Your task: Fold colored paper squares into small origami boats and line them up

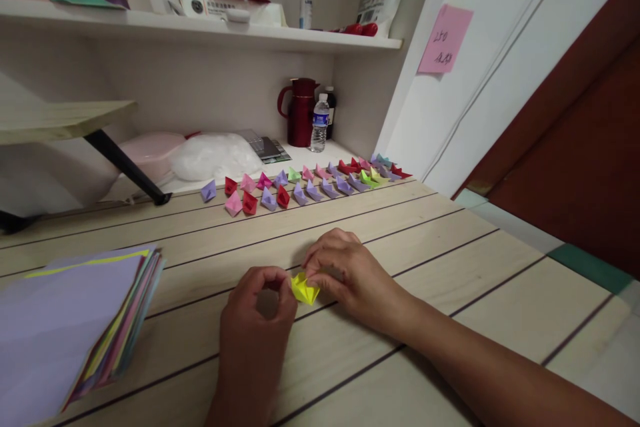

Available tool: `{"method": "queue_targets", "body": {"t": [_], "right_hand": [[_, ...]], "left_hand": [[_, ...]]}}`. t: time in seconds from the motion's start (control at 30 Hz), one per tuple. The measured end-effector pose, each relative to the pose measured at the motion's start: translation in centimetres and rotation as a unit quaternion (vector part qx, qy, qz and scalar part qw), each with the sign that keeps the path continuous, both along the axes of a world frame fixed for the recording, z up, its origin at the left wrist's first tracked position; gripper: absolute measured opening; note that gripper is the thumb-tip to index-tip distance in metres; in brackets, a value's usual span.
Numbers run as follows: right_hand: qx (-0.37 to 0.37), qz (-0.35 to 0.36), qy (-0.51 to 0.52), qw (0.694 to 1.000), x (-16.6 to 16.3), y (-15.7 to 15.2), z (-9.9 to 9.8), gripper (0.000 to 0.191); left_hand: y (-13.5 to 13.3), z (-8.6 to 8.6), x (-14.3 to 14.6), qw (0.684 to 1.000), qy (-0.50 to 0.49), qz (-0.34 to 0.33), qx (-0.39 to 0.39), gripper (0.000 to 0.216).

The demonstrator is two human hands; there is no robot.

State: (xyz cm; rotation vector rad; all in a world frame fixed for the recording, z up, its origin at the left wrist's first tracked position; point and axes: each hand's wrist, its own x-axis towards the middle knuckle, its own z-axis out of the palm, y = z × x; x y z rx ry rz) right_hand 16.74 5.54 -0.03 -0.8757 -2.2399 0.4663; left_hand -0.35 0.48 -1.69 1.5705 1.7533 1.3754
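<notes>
Midway across a pale, dark-lined wooden table (525, 313), the left hand (250, 333) and right hand (357, 277) pinch opposite sides of a small yellow folded-paper form (305, 291) between thumb and fingers; multicoloured folded-paper boats (300, 194) line the far edge.

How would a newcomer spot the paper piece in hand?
Find the dark-striped wooden table, then look nearer than its paper boats. Between the left hand and right hand is a folded yellow paper piece, the only one held.
</notes>
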Motion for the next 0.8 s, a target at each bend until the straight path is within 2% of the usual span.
{"method": "queue_targets", "body": {"t": [0.2,0.33,0.4,0.53,0.8], "right_hand": [[0.082,0.01,-0.077,0.994,0.1,-0.1,0.1,0.007],[0.1,0.02,-0.097,0.99,0.0,-0.2,0.2,0.007],[0.106,0.031,-0.091,0.99,-0.1,-0.3,0.1,0.006],[0.092,0.033,-0.074,0.992,-0.2,-0.2,-0.1,0.007],[0.032,0.024,-0.071,0.997,-0.4,0.0,-0.8,0.009]], "left_hand": [[0.4,-1.0,0.1,0.997,-0.035,-0.062,-0.036,0.009],[0.6,-2.1,0.3,0.995,-0.013,-0.093,0.028,0.028],[0.7,-2.4,0.3,0.992,0.008,-0.107,0.064,0.028],[0.8,-2.4,0.1,0.99,0.055,-0.117,0.056,0.012],[0.2,-2.0,0.5,0.985,0.152,-0.075,0.037,0.02]]}}
